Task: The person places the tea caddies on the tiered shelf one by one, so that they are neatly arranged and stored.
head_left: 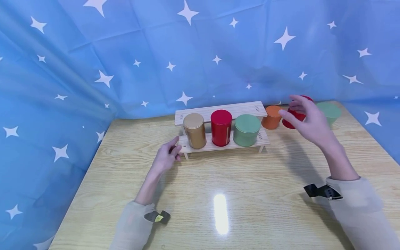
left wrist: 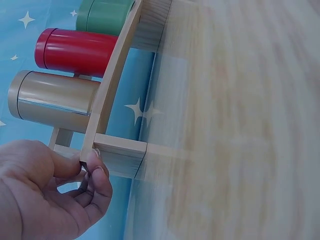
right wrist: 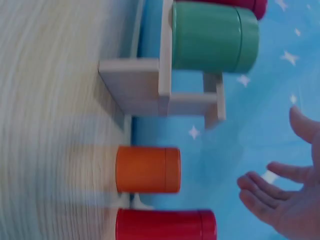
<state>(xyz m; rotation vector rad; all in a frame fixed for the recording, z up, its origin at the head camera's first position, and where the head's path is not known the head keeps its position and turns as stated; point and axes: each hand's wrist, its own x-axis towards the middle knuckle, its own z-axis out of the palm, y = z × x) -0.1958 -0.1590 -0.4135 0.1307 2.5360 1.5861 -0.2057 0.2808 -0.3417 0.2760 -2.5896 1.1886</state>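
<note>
A two-tier wooden rack [head_left: 215, 147] stands on the table. On its lower board stand a gold canister [head_left: 196, 133], a red canister [head_left: 221, 129] and a wide green canister [head_left: 246, 131]. My left hand [head_left: 165, 155] pinches the lower board's left end between thumb and fingers. My right hand [head_left: 312, 123] hangs in the air to the right of the rack, fingers spread and holding nothing. It partly covers a second red canister [head_left: 290, 124] in the head view. An orange canister [right wrist: 148, 169] stands between that one and the rack.
A second green canister [head_left: 332, 110] stands at the table's back right, partly behind the right hand. The rack's upper board [head_left: 218, 108] bears nothing. A blue star-patterned cloth [head_left: 200, 55] hangs behind the wooden table [head_left: 250, 194].
</note>
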